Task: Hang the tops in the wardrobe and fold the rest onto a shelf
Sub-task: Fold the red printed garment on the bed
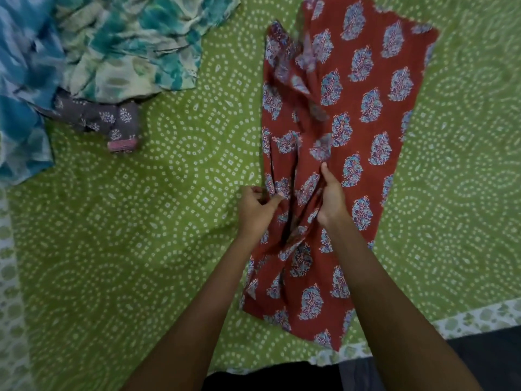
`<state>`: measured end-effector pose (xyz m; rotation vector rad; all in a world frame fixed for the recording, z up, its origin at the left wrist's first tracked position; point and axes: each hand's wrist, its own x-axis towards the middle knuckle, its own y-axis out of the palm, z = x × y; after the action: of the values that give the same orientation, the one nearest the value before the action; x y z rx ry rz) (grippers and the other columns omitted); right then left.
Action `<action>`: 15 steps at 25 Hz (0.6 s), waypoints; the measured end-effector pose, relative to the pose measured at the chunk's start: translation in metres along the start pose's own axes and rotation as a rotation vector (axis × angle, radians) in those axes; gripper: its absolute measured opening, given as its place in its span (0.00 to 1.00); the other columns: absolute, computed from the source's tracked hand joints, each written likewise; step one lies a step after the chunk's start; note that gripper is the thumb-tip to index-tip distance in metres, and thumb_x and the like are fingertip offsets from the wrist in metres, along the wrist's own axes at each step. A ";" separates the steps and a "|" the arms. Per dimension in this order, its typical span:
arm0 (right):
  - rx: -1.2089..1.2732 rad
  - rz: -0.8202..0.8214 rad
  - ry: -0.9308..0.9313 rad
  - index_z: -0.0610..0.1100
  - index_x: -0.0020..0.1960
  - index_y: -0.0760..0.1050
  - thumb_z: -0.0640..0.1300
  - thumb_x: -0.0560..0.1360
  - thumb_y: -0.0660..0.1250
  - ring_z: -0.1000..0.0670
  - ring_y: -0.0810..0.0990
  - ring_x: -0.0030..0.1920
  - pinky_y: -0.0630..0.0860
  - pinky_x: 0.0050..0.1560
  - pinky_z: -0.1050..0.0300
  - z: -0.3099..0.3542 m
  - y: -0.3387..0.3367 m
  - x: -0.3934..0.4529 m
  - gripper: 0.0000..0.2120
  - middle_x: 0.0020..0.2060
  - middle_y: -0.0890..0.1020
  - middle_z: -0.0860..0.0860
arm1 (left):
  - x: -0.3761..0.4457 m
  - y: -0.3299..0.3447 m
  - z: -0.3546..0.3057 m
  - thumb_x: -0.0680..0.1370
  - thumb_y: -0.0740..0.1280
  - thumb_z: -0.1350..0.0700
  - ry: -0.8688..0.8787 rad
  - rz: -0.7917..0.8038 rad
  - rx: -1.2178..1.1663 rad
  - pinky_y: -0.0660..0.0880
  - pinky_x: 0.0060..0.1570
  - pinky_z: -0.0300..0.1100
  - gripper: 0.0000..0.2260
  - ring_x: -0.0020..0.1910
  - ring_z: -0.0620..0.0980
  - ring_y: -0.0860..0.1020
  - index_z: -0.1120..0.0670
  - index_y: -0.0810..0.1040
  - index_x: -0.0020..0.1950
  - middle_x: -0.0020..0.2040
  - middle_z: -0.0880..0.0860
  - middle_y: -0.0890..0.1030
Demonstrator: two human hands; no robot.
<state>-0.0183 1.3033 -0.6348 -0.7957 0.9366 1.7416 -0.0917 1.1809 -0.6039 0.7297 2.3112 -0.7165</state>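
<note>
The red garment (352, 108), printed with blue leaf motifs, lies spread lengthwise on the green bedspread (169, 221), stretching away from both hands and back under the forearms to the near edge of the bed. Its left side is rumpled into ridges, its right side lies flatter. The left hand (258, 206) pinches a bunched fold at the garment's left edge between thumb and curled fingers; the right hand (332, 196), just beside it, grips a gathered ridge of cloth near the middle, thumb pointing away. Whether this piece is a top or trousers cannot be told surely from here; the long narrow shape suggests something to be folded rather than hung. The step in hand looks like straightening and aligning the cloth ahead of a fold. The next move probably calls for drawing the bunched left part flat and even with the right, so the layers match before doubling it over. Well to the left of the hands and farther away sits a heap of other clothes: a teal floral piece (135, 43), a blue piece (25, 94) and a grey printed piece (110, 119) with a pink hem poking out beneath. They lie well apart from the red garment and should not hinder it.
</note>
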 end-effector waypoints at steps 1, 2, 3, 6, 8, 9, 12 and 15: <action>0.031 0.012 0.027 0.39 0.64 0.73 0.52 0.76 0.63 0.43 0.80 0.57 0.72 0.64 0.43 -0.001 -0.005 0.001 0.21 0.57 0.81 0.42 | 0.007 -0.001 0.001 0.73 0.71 0.57 -0.010 0.060 0.024 0.74 0.40 0.37 0.10 0.38 0.47 0.75 0.59 0.73 0.49 0.40 0.50 0.77; 0.043 0.017 0.036 0.39 0.65 0.73 0.52 0.77 0.63 0.43 0.79 0.58 0.72 0.63 0.43 0.000 -0.005 0.002 0.22 0.58 0.80 0.42 | 0.014 -0.001 0.000 0.73 0.70 0.58 -0.006 0.101 0.016 0.75 0.43 0.43 0.09 0.39 0.50 0.76 0.61 0.76 0.49 0.41 0.53 0.78; 0.049 0.018 0.035 0.39 0.65 0.73 0.52 0.77 0.63 0.43 0.79 0.58 0.73 0.62 0.44 0.001 -0.004 0.001 0.22 0.58 0.80 0.42 | 0.017 0.000 -0.002 0.73 0.69 0.59 0.007 0.115 -0.011 0.76 0.45 0.48 0.09 0.41 0.51 0.77 0.61 0.77 0.51 0.44 0.55 0.80; 0.052 -0.016 0.023 0.39 0.64 0.74 0.51 0.76 0.64 0.43 0.80 0.56 0.75 0.60 0.45 0.002 0.001 0.001 0.21 0.57 0.81 0.41 | 0.014 0.005 -0.016 0.75 0.65 0.56 -0.167 0.167 -0.353 0.74 0.59 0.49 0.11 0.56 0.51 0.77 0.59 0.76 0.55 0.58 0.55 0.79; 0.041 -0.025 0.011 0.39 0.63 0.74 0.51 0.74 0.66 0.42 0.80 0.56 0.73 0.62 0.42 -0.001 0.001 0.002 0.22 0.56 0.81 0.41 | 0.021 0.002 -0.029 0.78 0.62 0.52 -0.346 0.339 -0.677 0.76 0.54 0.42 0.10 0.51 0.49 0.79 0.58 0.76 0.51 0.52 0.55 0.80; 0.033 -0.033 0.008 0.39 0.63 0.75 0.51 0.74 0.66 0.42 0.80 0.56 0.72 0.63 0.42 -0.002 0.000 0.002 0.22 0.56 0.81 0.41 | 0.027 -0.004 -0.034 0.77 0.63 0.50 -0.371 0.452 -0.769 0.77 0.52 0.42 0.13 0.47 0.50 0.79 0.59 0.75 0.52 0.49 0.55 0.80; 0.009 -0.046 -0.009 0.40 0.61 0.76 0.50 0.73 0.68 0.43 0.80 0.56 0.73 0.63 0.43 -0.002 0.001 0.004 0.21 0.55 0.82 0.42 | 0.051 -0.017 -0.045 0.73 0.66 0.49 -0.286 0.521 -0.892 0.72 0.61 0.51 0.19 0.54 0.57 0.75 0.59 0.73 0.59 0.56 0.59 0.75; -0.013 -0.038 -0.016 0.41 0.61 0.76 0.49 0.73 0.68 0.44 0.80 0.56 0.72 0.64 0.44 -0.003 0.001 0.005 0.20 0.54 0.82 0.44 | 0.067 -0.046 -0.060 0.72 0.65 0.53 -0.192 0.435 -0.954 0.76 0.53 0.47 0.15 0.50 0.56 0.76 0.59 0.75 0.55 0.50 0.58 0.78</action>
<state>-0.0200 1.3030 -0.6398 -0.8017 0.8950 1.7198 -0.1884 1.2083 -0.5956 0.6124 1.8900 0.4825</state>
